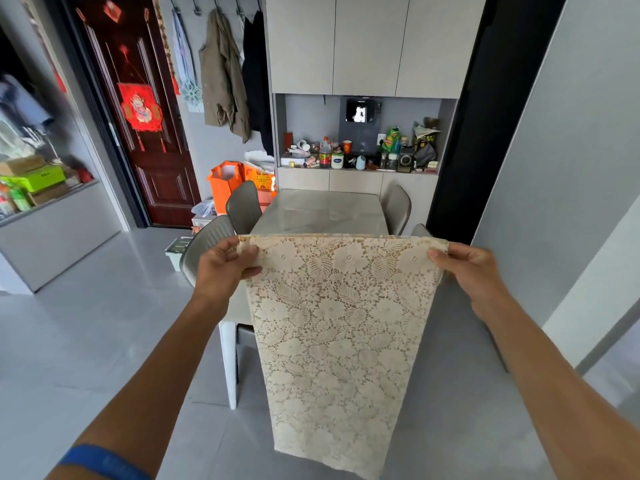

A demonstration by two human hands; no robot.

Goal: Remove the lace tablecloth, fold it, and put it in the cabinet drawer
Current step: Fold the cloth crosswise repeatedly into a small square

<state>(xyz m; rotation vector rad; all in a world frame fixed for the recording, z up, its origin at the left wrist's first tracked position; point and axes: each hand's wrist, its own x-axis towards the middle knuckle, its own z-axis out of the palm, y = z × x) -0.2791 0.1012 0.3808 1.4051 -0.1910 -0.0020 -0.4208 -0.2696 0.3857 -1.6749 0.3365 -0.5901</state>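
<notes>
Lace tablecloth point(332, 327), head view: the cloth is off the table point(322, 211) and hangs in the air in front of the person, its top edge running level from 9 o'clock to 3 o'clock and its long axis falling toward 6 o'clock. The left hand point(221, 268) pinches the upper corner at 9 o'clock, thumb over the lace and fingers curled behind it; the right hand point(467, 268) pinches the opposite corner at 3 o'clock in the same manner. Both arms are extended forward at about equal reach, so neither hand is nearer the cloth. The cloth appears already doubled, and a further fold would likely bring the two corners together. The cabinet point(356, 180) stands beyond the table at 12 o'clock.
</notes>
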